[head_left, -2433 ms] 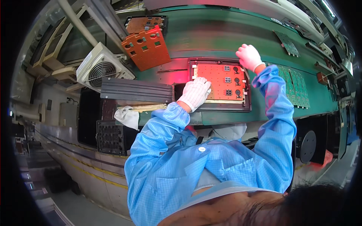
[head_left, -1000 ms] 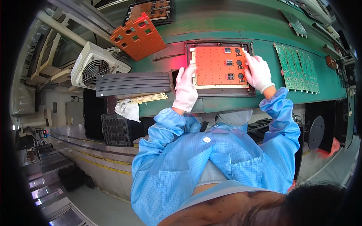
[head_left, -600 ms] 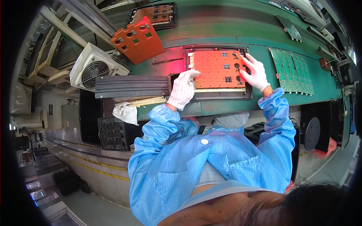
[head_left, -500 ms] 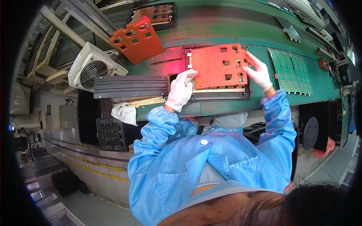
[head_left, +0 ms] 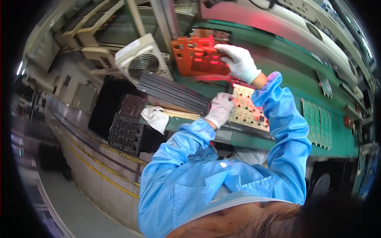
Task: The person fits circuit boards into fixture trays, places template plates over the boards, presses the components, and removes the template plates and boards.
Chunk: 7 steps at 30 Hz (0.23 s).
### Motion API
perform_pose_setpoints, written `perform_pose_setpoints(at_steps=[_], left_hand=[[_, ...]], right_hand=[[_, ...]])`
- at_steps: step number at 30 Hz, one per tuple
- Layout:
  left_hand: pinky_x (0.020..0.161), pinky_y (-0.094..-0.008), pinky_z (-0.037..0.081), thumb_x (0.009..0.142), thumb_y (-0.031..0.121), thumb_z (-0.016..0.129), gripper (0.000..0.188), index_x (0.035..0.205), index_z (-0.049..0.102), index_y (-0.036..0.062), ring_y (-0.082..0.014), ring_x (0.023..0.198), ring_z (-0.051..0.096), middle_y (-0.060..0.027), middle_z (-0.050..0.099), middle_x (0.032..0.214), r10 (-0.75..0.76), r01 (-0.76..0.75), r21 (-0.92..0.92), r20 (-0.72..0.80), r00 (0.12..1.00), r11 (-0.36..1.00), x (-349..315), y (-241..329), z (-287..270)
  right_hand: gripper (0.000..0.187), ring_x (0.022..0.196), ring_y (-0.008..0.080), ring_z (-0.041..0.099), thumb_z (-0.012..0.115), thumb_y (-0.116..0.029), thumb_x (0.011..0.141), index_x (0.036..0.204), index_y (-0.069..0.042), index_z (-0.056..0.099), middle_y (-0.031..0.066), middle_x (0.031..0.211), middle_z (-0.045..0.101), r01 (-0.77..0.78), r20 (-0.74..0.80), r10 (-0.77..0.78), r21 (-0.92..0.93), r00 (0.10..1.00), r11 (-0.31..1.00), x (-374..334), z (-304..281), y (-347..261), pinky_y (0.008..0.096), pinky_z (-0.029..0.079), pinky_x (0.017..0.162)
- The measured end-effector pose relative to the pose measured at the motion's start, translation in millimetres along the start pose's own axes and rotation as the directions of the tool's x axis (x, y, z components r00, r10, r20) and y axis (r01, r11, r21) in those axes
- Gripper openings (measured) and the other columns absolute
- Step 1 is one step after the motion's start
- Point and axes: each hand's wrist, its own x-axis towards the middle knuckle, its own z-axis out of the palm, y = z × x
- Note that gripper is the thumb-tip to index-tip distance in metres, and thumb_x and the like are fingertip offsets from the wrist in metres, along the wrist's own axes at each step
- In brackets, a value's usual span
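My right hand (head_left: 240,63), in a white glove, pinches the right edge of an orange perforated plate (head_left: 206,63). The plate is raised, overlapping a second orange plate (head_left: 179,53) that leans at the far left. A pale board (head_left: 248,109) dotted with small dark parts lies exposed in a dark frame in front of me. My left hand (head_left: 221,110), also gloved, has its fingers curled by the left edge of that frame. What they grip, if anything, is hidden.
A white fan unit (head_left: 143,61) and a long black ribbed box (head_left: 174,93) stand to the left. A white cloth (head_left: 156,119) hangs over the near bench edge, beside pale strips. Green circuit boards (head_left: 317,123) lie on the right. Another framed board (head_left: 212,35) sits at the back.
The orange plate has been lifted off the frame and carried to the far left by my right hand, uncovering the pale board. My left hand has let go of it. The view has turned.
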Motion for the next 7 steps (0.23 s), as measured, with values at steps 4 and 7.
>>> perform_pose_setpoints(at_steps=[4,7], left_hand=[[0.063,-0.0353,0.047,0.071,0.008,0.06,0.016,0.087,0.061,0.0038,-0.0277,0.074,0.058,-0.0137,0.059,0.085,-0.1,0.078,-0.25,-0.077,0.992,0.965,5,8,-10],[0.085,-0.0406,0.044,0.075,0.026,0.068,0.031,0.099,0.06,0.0085,-0.0295,0.11,0.047,-0.0103,0.053,0.108,-0.472,0.747,-0.663,0.676,0.566,-0.056,25,0,0]], right_hand=[[0.04,0.088,0.0307,0.062,0.059,0.006,0.071,0.109,-0.005,0.055,0.0142,0.094,0.063,0.068,0.092,-0.068,0.002,0.993,0.998,28,52,21,0.0365,0.049,0.077],[0.04,0.098,0.0325,0.057,0.061,-0.002,0.073,0.112,-0.008,0.053,0.0167,0.105,0.06,0.024,0.249,0.001,-0.097,0.969,0.995,49,69,20,0.0374,0.046,0.084]])
